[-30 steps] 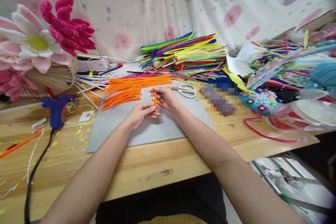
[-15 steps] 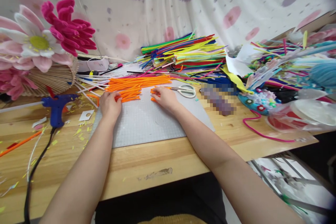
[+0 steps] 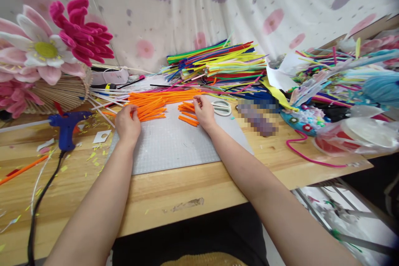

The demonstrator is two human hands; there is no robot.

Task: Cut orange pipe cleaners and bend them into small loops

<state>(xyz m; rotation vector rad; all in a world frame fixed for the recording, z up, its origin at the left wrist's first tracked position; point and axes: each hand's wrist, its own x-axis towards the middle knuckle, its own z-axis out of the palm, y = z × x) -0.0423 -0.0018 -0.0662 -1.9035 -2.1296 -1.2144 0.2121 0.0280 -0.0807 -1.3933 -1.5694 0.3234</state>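
Note:
My left hand [image 3: 128,125] is curled at the left end of a bundle of short orange pipe cleaners [image 3: 152,109], its fingers closed on some of them. Longer orange pipe cleaners [image 3: 182,96] lie just behind. To the right, a small group of cut orange pieces [image 3: 188,114] rests on the grey cutting mat [image 3: 174,145]. My right hand [image 3: 205,114] is at the right ends of these pieces, thumb and forefinger bent and slightly apart. It covers the blades of the scissors [image 3: 222,108], whose pale handles show beside it.
A blue glue gun [image 3: 69,126] with a black cord stands left, near fuzzy flowers [image 3: 46,52] and yellow scraps. Colourful pipe cleaners [image 3: 218,62] are heaped behind the mat. At right are a plastic-wrapped tub [image 3: 355,135] and a pink strand [image 3: 305,156].
My right hand has shifted right, off the small orange pieces, which now lie in view on the mat. My left hand stays at the bundle, its fingers slightly more drawn in.

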